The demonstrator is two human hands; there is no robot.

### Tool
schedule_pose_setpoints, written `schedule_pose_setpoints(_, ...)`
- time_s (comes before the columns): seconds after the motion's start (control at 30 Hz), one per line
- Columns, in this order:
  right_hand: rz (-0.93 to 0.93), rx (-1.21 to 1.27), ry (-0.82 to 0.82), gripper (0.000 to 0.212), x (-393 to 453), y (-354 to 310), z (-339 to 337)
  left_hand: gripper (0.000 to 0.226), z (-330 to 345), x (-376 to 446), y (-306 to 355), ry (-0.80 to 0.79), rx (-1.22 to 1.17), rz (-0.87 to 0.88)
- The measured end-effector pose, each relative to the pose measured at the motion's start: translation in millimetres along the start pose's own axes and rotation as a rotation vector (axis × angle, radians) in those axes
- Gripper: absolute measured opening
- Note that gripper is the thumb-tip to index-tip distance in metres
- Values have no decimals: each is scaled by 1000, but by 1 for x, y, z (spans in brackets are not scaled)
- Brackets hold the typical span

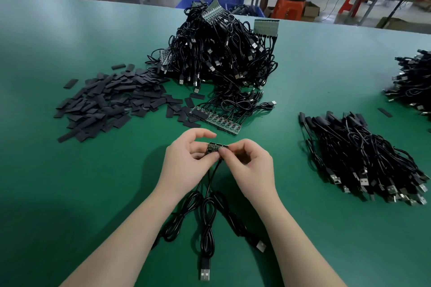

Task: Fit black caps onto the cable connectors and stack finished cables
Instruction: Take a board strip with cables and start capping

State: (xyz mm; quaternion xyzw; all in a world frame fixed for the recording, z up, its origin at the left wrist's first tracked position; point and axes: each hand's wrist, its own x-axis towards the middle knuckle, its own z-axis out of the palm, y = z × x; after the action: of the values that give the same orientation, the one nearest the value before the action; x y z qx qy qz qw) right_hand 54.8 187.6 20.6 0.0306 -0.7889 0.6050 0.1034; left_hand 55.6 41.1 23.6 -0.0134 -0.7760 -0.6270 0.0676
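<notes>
Two hands pinch one short strip of connector boards [217,147]: my left hand [186,161] steadies it, my right hand [245,165] seems poised to snap one free. Black caps [109,102] wait far-left, finished cables [363,161] stack right.

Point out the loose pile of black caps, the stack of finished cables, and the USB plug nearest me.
Pile of black caps [109,102]: head view, middle of the heap.
Stack of finished cables [363,158]: head view, centre of the bundle.
USB plug [204,274]: head view, its metal end.
</notes>
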Motion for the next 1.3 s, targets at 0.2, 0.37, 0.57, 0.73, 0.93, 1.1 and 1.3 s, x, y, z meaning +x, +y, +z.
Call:
schedule_pose_setpoints(0.2,-66,-41,57,29,-2,-2,2,43,7,-5,2,103,16,49)
schedule_pose_setpoints(0.37,6,-7,107,26,-4,0,6,44,6,-1,-3,142,38,39)
schedule_pose_setpoints(0.57,-24,249,365,15,-1,-11,-10,56,-1,2,-16,34,247,-3)
schedule_pose_setpoints(0.73,86,684,216,12,4,-28,-19,27,-8,5,-10,181,258,124)
schedule_pose_setpoints(0.93,455,1311,63,18,10,-50,-6,26,-36,15,-1,462,107,242)
schedule_pose_setpoints(1.1,633,1262,67,14,17,-35,4,27,-54,20,1,642,10,264)
schedule_pose_setpoints(1.3,399,385,30,6,14,-7,12,34,-35,10,8,324,391,312)
